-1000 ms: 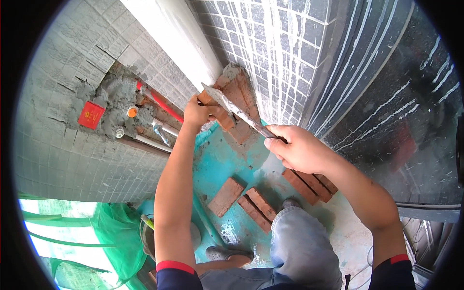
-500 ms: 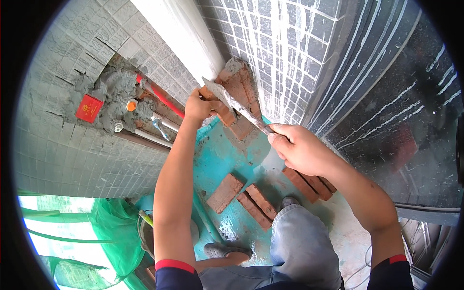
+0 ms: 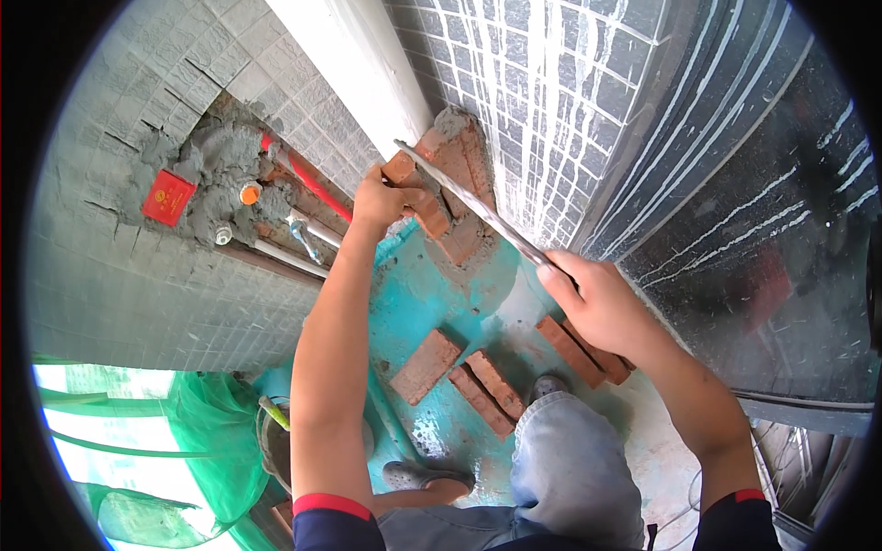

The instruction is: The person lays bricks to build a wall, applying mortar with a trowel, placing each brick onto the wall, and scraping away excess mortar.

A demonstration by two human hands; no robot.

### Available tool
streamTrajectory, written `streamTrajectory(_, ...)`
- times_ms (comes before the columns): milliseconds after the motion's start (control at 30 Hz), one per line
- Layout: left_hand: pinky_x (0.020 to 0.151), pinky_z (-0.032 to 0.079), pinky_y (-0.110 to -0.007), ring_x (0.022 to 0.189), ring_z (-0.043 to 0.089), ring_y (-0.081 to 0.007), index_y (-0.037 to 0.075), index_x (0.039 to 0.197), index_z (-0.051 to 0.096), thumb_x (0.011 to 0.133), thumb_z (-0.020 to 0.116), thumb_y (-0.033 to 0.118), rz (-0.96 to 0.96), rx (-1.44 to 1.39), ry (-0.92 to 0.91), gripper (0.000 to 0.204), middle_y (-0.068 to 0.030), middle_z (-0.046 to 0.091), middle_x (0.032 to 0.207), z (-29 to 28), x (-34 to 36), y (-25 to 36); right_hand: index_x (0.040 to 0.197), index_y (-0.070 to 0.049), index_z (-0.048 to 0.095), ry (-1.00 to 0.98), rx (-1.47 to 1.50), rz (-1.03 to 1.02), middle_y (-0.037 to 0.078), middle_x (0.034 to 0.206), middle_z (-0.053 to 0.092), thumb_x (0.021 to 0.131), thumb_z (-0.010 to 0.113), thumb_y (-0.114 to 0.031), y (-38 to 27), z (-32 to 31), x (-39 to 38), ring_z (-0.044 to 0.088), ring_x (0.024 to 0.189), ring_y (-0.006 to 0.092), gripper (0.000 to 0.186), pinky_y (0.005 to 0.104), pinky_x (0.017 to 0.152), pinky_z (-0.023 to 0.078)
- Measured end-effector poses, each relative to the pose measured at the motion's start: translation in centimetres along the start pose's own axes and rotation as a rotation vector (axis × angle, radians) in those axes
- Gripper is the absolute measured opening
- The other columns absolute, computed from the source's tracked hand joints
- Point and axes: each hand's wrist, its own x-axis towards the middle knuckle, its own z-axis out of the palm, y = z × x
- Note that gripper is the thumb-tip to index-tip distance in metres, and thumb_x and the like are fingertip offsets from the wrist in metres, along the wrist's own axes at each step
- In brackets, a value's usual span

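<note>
Steadying the top brick (image 3: 404, 173) of the low brick stack (image 3: 452, 197) in the floor's far corner, the left hand (image 3: 381, 197) curls its fingers around it, seemingly to keep it seated; the right hand (image 3: 588, 298) grips the handle of a long trowel (image 3: 473, 204), its blade laid across the stack. Loose bricks (image 3: 464, 372) lie on the teal floor (image 3: 427, 294) by the knee, within reach.

Loose bricks (image 3: 425, 365) on teal floor (image 3: 441, 294) — green netting (image 3: 197, 432), red pipe (image 3: 308, 181).

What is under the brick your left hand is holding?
Under the brick held by the left hand sit more stacked bricks with grey mortar. Their lower faces and the floor beneath them are hidden.
</note>
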Motion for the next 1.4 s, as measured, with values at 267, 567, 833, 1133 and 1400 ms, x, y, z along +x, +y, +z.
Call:
streamTrajectory(267,0.054,0.055,-0.031,0.068,0.066,-0.0192,-0.003,0.106,0.055,0.066,0.079,0.0,0.007,-0.004,0.033,0.047,-0.0126,0.066,0.091,0.5,-0.1,0.2,0.091,0.0,0.062,-0.079,-0.481,0.166,0.02,0.074,0.063,0.093,0.058,-0.031,7.8,1.9,-2.3,0.062,0.075,0.0414,0.032,0.0488,0.069,0.049)
streamTrajectory(567,0.05,0.053,-0.029,0.063,0.065,-0.0181,-0.003,0.105,0.055,0.066,0.079,0.0,0.003,0.0,0.041,0.046,-0.0121,0.065,0.09,0.5,-0.3,0.6,0.09,-0.002,0.061,-0.045,-0.432,0.193,0.021,0.084,0.065,0.093,0.057,-0.029,8.1,5.9,1.7,0.062,0.082,0.0423,0.028,0.0512,0.074,0.048)
streamTrajectory(833,0.05,0.048,-0.026,0.059,0.065,-0.016,0.001,0.109,0.053,0.071,0.079,0.003,0.001,0.06,0.015,0.046,-0.0094,0.067,0.085,0.1,0.3,-0.1,0.098,-0.001,0.062,-0.099,-0.385,0.21,0.019,0.081,0.066,0.095,0.056,-0.027,7.1,6.1,1.3,0.064,0.075,0.0382,0.027,0.0487,0.066,0.049)
streamTrajectory(1133,0.051,0.048,-0.028,0.06,0.064,-0.0158,0.0,0.108,0.053,0.07,0.079,0.003,0.001,0.033,-0.009,0.047,-0.0097,0.066,0.088,0.2,0.3,0.1,0.091,-0.003,0.056,-0.095,0.774,0.573,0.002,0.063,0.05,0.1,0.052,-0.028,12.8,9.5,0.8,0.044,0.047,0.0114,0.026,0.0295,0.043,0.035)
streamTrajectory(1400,0.051,0.048,-0.029,0.057,0.063,-0.0164,0.0,0.102,0.054,0.068,0.079,0.002,-0.005,0.011,0.011,0.043,-0.0096,0.066,0.087,0.1,0.2,0.0,0.101,0.0,0.058,-0.112,0.92,0.632,0.004,0.067,0.051,0.101,0.052,-0.027,10.7,12.1,2.4,0.045,0.045,0.0112,0.028,0.0278,0.038,0.034)
